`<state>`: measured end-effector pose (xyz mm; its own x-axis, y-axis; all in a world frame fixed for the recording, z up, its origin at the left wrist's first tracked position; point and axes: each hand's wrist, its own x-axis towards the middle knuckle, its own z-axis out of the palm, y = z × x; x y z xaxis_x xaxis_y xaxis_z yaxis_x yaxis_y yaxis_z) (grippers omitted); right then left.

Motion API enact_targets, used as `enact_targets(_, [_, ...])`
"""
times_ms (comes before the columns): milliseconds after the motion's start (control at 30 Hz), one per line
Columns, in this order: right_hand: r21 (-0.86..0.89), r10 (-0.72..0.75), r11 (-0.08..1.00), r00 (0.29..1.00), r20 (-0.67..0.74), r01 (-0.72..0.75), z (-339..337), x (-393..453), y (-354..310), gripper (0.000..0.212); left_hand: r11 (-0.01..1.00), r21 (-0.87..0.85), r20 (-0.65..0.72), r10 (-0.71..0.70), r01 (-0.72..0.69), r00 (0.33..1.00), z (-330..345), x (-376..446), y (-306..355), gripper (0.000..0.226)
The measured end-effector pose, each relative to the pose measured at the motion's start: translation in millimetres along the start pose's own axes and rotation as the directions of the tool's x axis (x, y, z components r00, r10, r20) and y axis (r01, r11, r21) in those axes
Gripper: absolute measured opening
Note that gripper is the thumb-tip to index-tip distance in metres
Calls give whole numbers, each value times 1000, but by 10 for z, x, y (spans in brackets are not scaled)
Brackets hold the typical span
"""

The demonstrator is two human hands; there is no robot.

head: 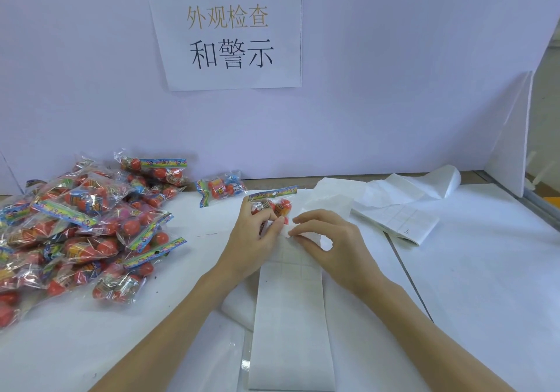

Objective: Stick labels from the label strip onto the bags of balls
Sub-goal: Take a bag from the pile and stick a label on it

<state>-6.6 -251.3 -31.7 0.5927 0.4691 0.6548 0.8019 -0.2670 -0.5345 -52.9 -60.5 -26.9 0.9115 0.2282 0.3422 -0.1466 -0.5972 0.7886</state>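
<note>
A clear bag of red balls (280, 201) with a colourful header lies at the table's middle, on the far end of the white label strip (291, 316). My left hand (254, 237) rests on the bag's near part, its fingers curled over the bag and strip. My right hand (330, 240) pinches the strip's paper edge just right of the bag, thumb and forefinger together. The strip runs from the bag toward me down to the frame's bottom edge.
A big pile of several ball bags (81, 225) fills the left side. One loose bag (219, 187) lies behind near the wall. Used backing paper (397, 207) trails off to the right. A white partition with a printed sign (227, 31) stands behind.
</note>
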Motion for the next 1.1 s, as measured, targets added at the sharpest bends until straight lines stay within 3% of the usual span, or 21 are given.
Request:
enact_targets(100, [67, 39, 997, 991, -131, -30, -26, 35, -68, 14, 1000, -2, -2, 17, -17, 1000, -10, -6, -6, 17])
enact_targets(167, [195, 146, 975, 964, -223, -102, -74, 68, -101, 20, 998, -53, -46, 39, -42, 998, -6, -7, 9, 15])
enact_targets(233, [300, 283, 931, 931, -230, -209, -118, 91, -97, 23, 990, -121, -131, 53, -69, 990, -16, -7, 43, 14])
enact_targets(400, [457, 428, 833, 887, -173, -312, -170, 111, -101, 33, 962, -168, -320, 156, -218, 935, -99, 46, 82, 51])
enact_targets(533, [559, 493, 754, 860, -132, -346, -182, 130, -163, 41, 887, -427, -280, 53, -174, 959, -133, 58, 162, 58])
enact_targets(633, [647, 517, 673, 854, -63, -360, -201, 131, -205, 48, 786, -608, -165, 7, -107, 986, -140, 43, 215, 58])
enact_targets(767, [555, 371, 779, 928, -29, -294, -238, 118, -258, 55, 725, -685, -51, 45, -67, 998, -112, -1, 284, 50])
enact_targets(900, [313, 230, 926, 973, -19, -212, -189, 78, -227, 61, 788, -612, 37, 106, -61, 994, -88, -23, 312, 38])
enact_targets(1100, [242, 235, 944, 972, -17, -224, -138, 50, -147, 61, 807, -589, 70, 116, -53, 991, -77, -47, 316, 28])
